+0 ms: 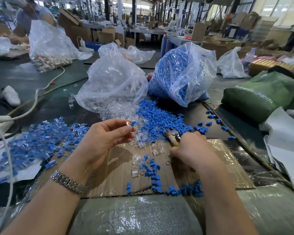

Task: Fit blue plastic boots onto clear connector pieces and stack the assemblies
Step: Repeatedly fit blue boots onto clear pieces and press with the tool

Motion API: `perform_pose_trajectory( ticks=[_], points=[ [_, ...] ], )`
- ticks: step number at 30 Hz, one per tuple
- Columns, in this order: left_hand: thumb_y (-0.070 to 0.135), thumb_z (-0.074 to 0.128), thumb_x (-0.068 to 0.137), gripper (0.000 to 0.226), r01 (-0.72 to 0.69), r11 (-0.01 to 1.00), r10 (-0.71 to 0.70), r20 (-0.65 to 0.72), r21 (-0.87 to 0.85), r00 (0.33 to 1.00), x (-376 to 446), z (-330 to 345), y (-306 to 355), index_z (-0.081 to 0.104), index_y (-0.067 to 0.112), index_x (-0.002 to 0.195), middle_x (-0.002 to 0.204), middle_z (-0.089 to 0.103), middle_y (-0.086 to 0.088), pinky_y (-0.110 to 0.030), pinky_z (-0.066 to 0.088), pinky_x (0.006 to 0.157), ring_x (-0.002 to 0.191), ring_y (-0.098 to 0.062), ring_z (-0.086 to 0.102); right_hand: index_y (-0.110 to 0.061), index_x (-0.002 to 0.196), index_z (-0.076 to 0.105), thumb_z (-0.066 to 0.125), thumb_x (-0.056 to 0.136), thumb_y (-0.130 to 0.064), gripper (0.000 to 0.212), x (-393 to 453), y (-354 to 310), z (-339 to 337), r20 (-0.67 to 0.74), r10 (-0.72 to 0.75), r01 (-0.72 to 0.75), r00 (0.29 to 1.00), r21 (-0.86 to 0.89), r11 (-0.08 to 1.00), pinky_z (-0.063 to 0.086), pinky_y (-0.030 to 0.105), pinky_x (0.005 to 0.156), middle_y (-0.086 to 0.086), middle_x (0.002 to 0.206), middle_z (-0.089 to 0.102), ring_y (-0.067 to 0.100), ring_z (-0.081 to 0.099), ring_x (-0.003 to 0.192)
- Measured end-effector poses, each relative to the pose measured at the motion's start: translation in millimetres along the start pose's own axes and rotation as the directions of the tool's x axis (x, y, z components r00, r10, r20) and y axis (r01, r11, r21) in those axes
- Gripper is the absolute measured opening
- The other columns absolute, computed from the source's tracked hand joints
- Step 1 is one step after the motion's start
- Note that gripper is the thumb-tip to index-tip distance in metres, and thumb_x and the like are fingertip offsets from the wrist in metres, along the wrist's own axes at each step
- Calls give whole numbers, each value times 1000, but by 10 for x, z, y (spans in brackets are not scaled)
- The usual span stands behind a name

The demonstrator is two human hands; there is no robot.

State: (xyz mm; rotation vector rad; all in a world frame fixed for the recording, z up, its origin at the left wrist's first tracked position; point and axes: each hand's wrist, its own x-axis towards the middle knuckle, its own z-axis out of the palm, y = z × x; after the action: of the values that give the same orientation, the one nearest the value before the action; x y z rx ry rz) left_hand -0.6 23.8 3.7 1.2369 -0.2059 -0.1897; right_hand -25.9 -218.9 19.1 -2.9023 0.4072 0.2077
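Observation:
My left hand [105, 138] is raised over the cardboard sheet [119, 168] and pinches a clear connector with a blue boot on it [131, 125] between thumb and fingertips. My right hand [192, 150] rests low on the cardboard, its fingers curled around a pair of pliers with yellowish handles [172, 136]. Loose blue boots [161, 116] and clear connector pieces [143, 141] lie scattered ahead of both hands. A heap of finished assemblies [41, 139] spreads to the left. A few more boots [153, 173] and clear pieces lie between my wrists.
A clear bag of connectors [112, 82] and a bag of blue boots [182, 72] stand behind the piles. A green bag [256, 92] sits at right, white cables [32, 106] run at left. Another person works at the far left with a bag [47, 46].

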Motion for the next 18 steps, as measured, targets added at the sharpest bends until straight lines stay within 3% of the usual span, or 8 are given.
perform_pose_trajectory(
  ticks=[4, 7, 8, 10, 12, 14, 18],
  points=[
    [11, 76, 74, 21, 7, 998, -9, -24, -66, 1000, 13, -2, 26, 81, 6, 94, 100, 75, -20, -26, 61, 72, 83, -25, 73, -14, 82, 54, 60, 97, -32, 25, 45, -5, 22, -6, 5, -4, 1000, 79, 997, 54, 43, 87, 14, 101, 62, 32, 61, 102],
    [9, 75, 75, 21, 16, 995, -21, -47, -101, 999, 12, -6, 28, 80, 5, 95, 101, 75, -20, -28, 62, 74, 83, -25, 73, -12, 80, 53, 54, 98, -17, 19, 65, -10, -35, 26, 24, -30, 999, 231, 972, 47, 36, 63, 10, 83, 58, 25, 56, 75],
    [8, 74, 76, 21, 21, 993, -28, -55, -118, 998, 12, -9, 26, 80, 5, 96, 101, 75, -21, -29, 63, 75, 84, -25, 73, -11, 81, 53, 52, 98, -14, 17, 59, -15, -64, 30, 10, -18, 1000, 287, 958, 44, 37, 61, 10, 80, 56, 24, 53, 70],
    [8, 75, 76, 22, 32, 989, -42, -70, -143, 997, 15, -18, 18, 79, 6, 97, 104, 75, -21, -30, 63, 77, 88, -26, 73, -7, 92, 56, 50, 100, -12, 11, 34, -30, -134, 11, -53, 42, 999, 469, 882, 53, 45, 73, 14, 87, 62, 28, 59, 76],
    [9, 75, 77, 22, 33, 987, -46, -75, -155, 996, 29, -32, 10, 80, 8, 99, 106, 75, -20, -31, 62, 80, 92, -25, 74, -6, 105, 61, 51, 104, -13, 12, -47, -50, -224, 52, -164, 77, 985, 721, 689, 60, 47, 82, 13, 88, 69, 26, 70, 81],
    [10, 75, 78, 22, 29, 984, -42, -72, -174, 997, 47, -53, 13, 81, 9, 100, 108, 76, -17, -30, 62, 78, 95, -24, 74, -3, 113, 62, 54, 105, -19, 20, -133, -64, -308, 160, -342, 40, 926, 858, 511, 64, 43, 79, 11, 86, 75, 25, 75, 84],
    [12, 75, 80, 24, 8, 981, -23, -77, -193, 997, 75, -67, -5, 80, 10, 103, 112, 76, -15, -27, 59, 75, 102, -21, 74, 7, 122, 60, 54, 106, -28, 39, -237, -168, -329, 296, -530, 44, 794, 843, 536, 61, 39, 81, 17, 99, 77, 30, 76, 94]
  ],
)
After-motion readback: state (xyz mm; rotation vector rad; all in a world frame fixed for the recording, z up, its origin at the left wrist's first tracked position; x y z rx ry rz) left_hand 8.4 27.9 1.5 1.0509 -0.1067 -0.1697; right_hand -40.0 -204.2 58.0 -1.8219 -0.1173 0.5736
